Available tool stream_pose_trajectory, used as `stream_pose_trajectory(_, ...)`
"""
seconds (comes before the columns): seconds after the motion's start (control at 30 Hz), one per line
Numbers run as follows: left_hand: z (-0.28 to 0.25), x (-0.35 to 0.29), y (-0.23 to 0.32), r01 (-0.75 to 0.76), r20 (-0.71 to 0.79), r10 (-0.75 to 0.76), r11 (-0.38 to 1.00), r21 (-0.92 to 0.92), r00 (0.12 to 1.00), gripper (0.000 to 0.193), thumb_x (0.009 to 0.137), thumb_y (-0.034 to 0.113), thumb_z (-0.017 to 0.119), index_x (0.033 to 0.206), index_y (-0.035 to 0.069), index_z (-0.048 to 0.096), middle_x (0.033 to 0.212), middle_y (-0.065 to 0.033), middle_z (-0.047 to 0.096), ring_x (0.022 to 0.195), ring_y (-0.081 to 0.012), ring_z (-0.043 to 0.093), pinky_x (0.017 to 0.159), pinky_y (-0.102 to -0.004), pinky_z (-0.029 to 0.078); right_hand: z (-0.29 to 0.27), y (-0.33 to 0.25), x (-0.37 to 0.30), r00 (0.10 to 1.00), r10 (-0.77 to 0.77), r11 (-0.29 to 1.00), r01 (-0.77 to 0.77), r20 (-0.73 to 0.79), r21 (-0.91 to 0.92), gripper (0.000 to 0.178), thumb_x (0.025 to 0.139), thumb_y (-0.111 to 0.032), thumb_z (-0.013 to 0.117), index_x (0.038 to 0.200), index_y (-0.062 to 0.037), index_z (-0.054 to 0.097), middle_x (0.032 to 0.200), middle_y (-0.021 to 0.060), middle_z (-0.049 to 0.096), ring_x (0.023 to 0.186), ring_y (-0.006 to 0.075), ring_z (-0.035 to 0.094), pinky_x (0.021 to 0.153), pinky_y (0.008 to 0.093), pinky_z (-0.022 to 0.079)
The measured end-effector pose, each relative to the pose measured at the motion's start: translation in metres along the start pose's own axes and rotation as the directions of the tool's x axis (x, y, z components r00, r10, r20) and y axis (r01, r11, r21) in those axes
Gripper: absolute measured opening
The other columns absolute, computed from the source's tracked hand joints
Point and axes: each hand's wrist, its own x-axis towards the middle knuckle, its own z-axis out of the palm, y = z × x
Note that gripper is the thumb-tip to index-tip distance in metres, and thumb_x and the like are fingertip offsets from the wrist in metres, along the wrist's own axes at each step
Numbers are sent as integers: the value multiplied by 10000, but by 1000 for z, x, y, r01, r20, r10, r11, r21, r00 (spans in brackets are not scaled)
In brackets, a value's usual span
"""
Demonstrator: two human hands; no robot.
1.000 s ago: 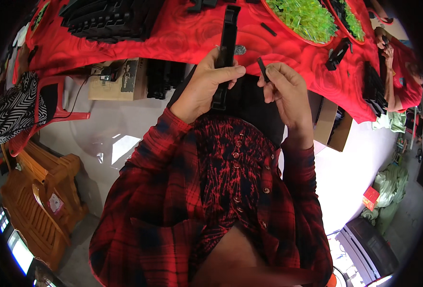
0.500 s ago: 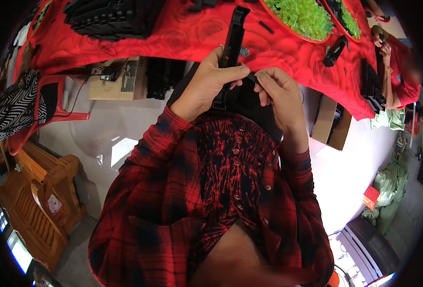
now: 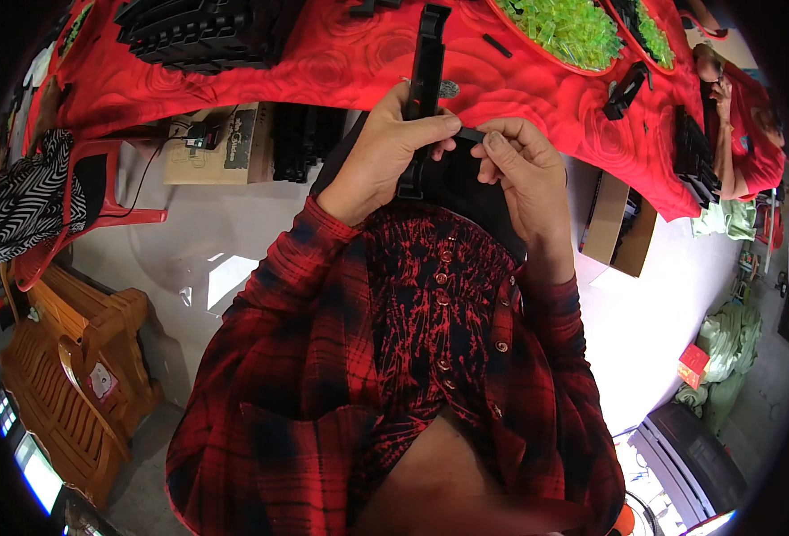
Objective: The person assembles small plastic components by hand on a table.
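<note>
1. Upper centre, left hand (image 3: 378,159) grips the long black part (image 3: 427,71), seemingly to steady it
2. Just beside, right hand (image 3: 530,170) pinches a small black strip (image 3: 471,134), likely for finer control

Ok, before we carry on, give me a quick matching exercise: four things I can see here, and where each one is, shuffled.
Things
1. Long black piece
2. Small black strip
3. Yellow-green bits
4. Slatted wooden chair

Places
A. Heaped at the view's upper right
B. At the fingertips of the right hand
C. At the view's lower left
D. Gripped in the left hand

Right pairs: 1-D, 2-B, 3-A, 4-C
</note>
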Motion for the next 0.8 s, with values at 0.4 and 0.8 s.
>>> stream_pose_trajectory(0.4, 2, -2, 2, 85, 66, -81, 995, -49, 995, 359, 1048, 348, 501, 1146, 14, 591, 911, -78, 655, 705, -122, 603, 603, -259, 456, -3, -7, -5, 995, -61, 998, 59, -78, -27, 196, 984, -93, 628, 1140, 24, 651, 940, 83, 679, 740, 88, 576, 684, 211, 462)
stream_pose_trajectory(0.8, 0, -3, 2, 98, 64, -96, 994, -41, 993, 389, 1073, 359, 440, 1124, 19, 622, 822, -54, 638, 684, -119, 582, 605, -258, 445, -1, -5, -9, 985, -169, 982, 167, -19, -87, 218, 939, -25, 670, 1149, 29, 649, 1054, 110, 682, 822, 100, 600, 742, 221, 496)
